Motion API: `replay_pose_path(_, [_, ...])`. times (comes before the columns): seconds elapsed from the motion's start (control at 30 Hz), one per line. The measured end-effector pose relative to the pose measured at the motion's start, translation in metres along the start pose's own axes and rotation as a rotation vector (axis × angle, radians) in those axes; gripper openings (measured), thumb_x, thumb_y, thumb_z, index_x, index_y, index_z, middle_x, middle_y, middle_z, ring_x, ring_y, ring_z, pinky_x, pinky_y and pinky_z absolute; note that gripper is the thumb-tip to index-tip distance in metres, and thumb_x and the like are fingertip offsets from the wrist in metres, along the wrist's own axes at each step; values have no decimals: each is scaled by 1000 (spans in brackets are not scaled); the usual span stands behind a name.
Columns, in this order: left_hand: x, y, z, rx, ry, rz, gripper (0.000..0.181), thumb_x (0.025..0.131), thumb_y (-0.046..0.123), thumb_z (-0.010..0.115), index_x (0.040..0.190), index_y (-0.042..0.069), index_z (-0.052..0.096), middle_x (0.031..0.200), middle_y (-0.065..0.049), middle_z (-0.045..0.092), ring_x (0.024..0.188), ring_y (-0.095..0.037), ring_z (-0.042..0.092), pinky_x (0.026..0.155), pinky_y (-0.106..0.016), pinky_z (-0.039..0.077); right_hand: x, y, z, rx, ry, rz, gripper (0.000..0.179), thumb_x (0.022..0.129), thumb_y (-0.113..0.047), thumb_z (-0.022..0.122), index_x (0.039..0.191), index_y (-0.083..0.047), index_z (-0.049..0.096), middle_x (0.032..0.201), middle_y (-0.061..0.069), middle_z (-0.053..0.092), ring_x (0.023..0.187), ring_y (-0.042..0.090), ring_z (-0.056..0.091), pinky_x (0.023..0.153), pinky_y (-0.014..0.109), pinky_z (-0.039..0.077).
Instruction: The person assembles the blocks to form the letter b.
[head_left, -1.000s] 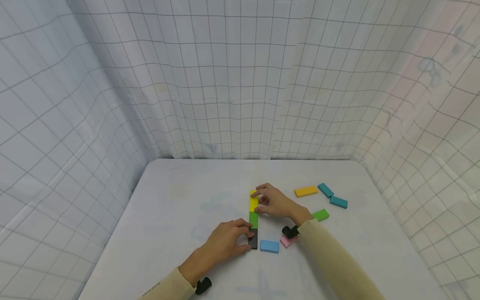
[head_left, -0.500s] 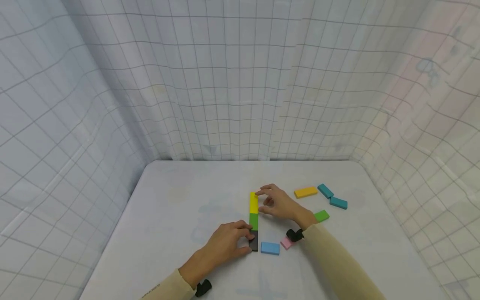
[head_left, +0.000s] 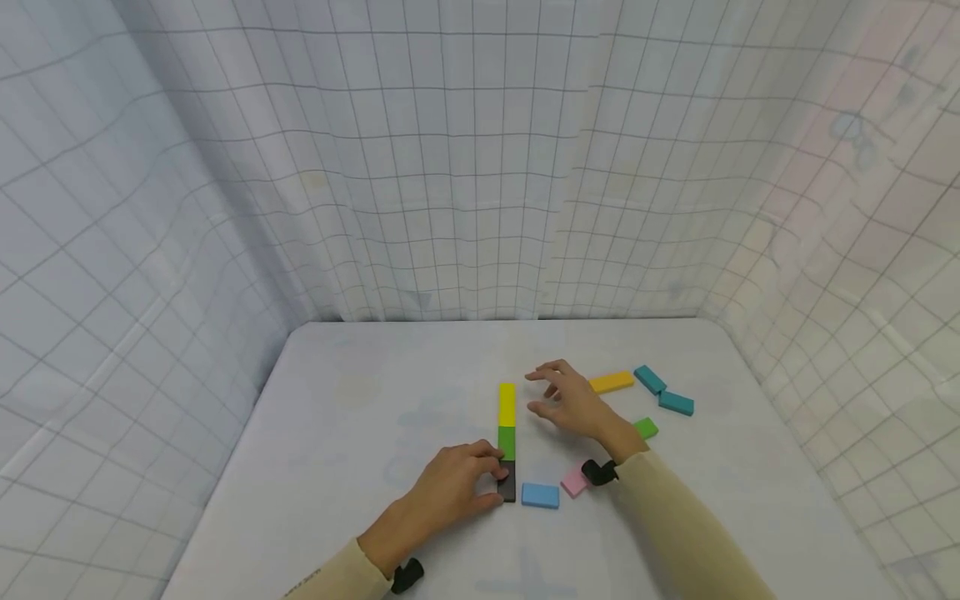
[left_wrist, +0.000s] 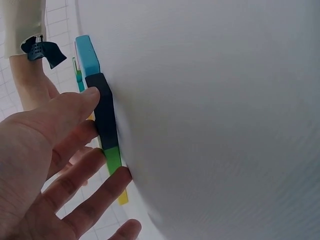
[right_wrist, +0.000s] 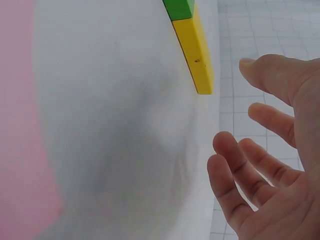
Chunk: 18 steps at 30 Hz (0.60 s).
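Observation:
A straight row on the white table joins a yellow block [head_left: 507, 404], a green block [head_left: 507, 442] and a black block [head_left: 509, 492], the black one nearest the body. My left hand [head_left: 453, 479] rests against the row's near part, the thumb and a fingertip on the black block [left_wrist: 105, 112] and another finger by the green block [left_wrist: 113, 159]. To the right of the yellow block [right_wrist: 194, 55], with a gap between, my right hand [head_left: 577, 404] hovers with loosely bent fingers and nothing in it.
Right of the black block lie a light blue block [head_left: 540, 496] and a pink block [head_left: 574, 482]. Farther right are another green block [head_left: 646, 428], an orange-yellow block [head_left: 613, 382] and two teal blocks [head_left: 677, 403]. Gridded white curtains [head_left: 480, 208] surround the table.
My right hand has left the yellow block and moved away to the right and slightly back. The left hand stays at the black block, and the row lies as before.

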<state>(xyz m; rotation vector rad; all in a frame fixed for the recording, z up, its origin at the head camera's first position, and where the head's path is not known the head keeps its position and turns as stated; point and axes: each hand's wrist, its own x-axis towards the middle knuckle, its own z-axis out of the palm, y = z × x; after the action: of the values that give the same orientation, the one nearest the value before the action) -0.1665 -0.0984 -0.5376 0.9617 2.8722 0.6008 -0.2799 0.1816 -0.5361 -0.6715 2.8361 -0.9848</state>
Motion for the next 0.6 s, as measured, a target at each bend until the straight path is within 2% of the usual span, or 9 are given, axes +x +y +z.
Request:
replay_pose_path(0.23, [0, 1, -2, 4, 0, -15, 26, 93, 32, 102, 115, 21, 92, 139, 2, 83, 122, -18, 82, 103, -49, 70, -5, 2, -8, -49, 32, 13, 54, 109, -31, 86, 157, -15, 71, 161, 18, 62, 116, 25, 74, 103, 48, 68])
replay_pose_path(0.6, [-1, 3, -2, -19, 27, 13, 25, 94, 28, 101, 115, 18, 92, 135, -1, 84, 116, -19, 83, 103, -45, 70, -19, 8, -18, -81, 79, 54, 52, 109, -34, 85, 156, -14, 73, 161, 19, 62, 118, 29, 72, 101, 49, 68])
